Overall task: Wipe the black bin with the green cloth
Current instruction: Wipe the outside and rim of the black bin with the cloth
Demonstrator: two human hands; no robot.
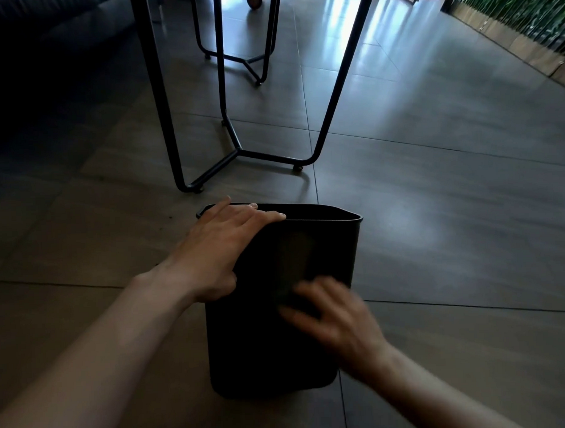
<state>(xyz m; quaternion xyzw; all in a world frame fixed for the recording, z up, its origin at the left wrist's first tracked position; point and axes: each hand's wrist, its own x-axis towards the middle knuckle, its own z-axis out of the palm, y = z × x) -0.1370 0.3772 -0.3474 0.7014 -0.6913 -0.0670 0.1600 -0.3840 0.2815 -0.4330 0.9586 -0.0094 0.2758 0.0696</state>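
Observation:
The black bin (pixel 266 349) lies tipped on the tiled floor, its open mouth facing away from me. My left hand (pixel 218 248) lies across the bin's upper left side near the rim, fingers spread and draped over the edge. My right hand (pixel 333 317) is blurred with motion on the bin's upper face. It presses a dark green cloth (pixel 292 271) against the plastic; the cloth shows as a dim greenish smear above the fingers.
A black metal table frame (pixel 237 148) stands just beyond the bin, with a second frame (pixel 250 59) farther back. A dark sofa (pixel 45 62) fills the far left. A green plant wall (pixel 524 16) runs along the far right. Grey floor tiles (pixel 450 208) surround the bin.

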